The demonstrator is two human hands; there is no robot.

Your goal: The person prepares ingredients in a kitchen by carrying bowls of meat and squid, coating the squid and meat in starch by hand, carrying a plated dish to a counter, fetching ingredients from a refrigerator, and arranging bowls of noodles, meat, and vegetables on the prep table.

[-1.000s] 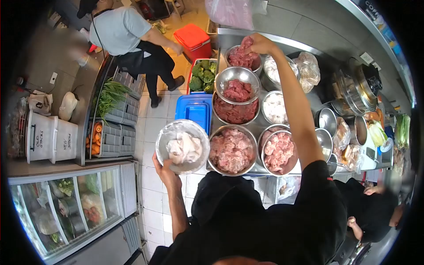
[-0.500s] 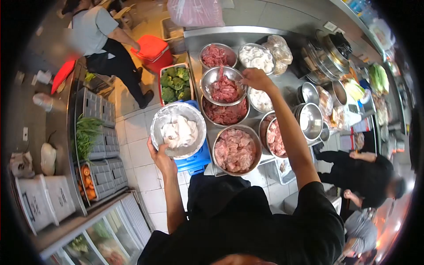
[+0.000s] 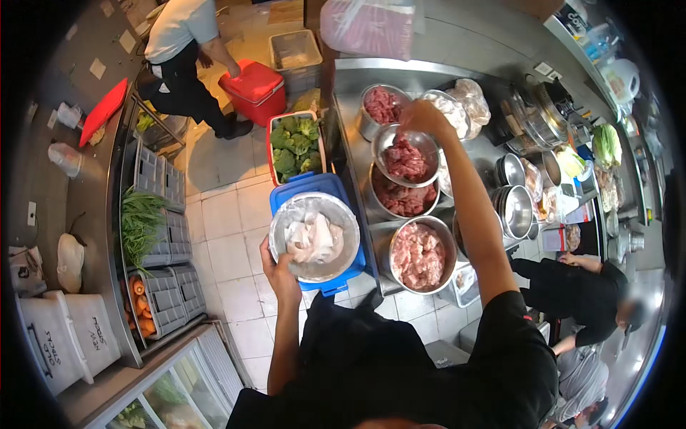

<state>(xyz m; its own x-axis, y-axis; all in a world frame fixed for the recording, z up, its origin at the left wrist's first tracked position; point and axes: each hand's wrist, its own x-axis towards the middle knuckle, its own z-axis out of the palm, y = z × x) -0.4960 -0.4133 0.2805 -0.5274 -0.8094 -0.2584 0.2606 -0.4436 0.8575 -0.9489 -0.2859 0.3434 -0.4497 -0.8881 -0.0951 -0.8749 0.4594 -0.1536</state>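
Observation:
My left hand (image 3: 281,273) grips the lower left rim of a metal bowl (image 3: 286,263) with pale, whitish meat (image 3: 314,237) in it. My right hand (image 3: 423,119) is over the upper rim of a small bowl (image 3: 380,169) with red meat strips (image 3: 406,159); its fingers point down and are partly hidden, so their hold cannot be made out. That bowl rests on a larger container of dark red meat (image 3: 404,198). Behind it stands a pot of red meat (image 3: 382,105), beside a bowl of white pieces (image 3: 449,111). Nearer me is a pot of pink meat (image 3: 418,256).
A blue lid (image 3: 351,270) lies below the held bowl. Broccoli (image 3: 294,145) fills a tub beyond it. A person (image 3: 187,64) touches a red cooler (image 3: 254,93). Empty bowls (image 3: 516,211) stand right on the steel counter (image 3: 350,79). Other people (image 3: 572,293) are at far right.
My right hand went from the far pot of red meat to the small bowl, then shifted to its upper rim. The view has swung. My left hand keeps hold of its bowl.

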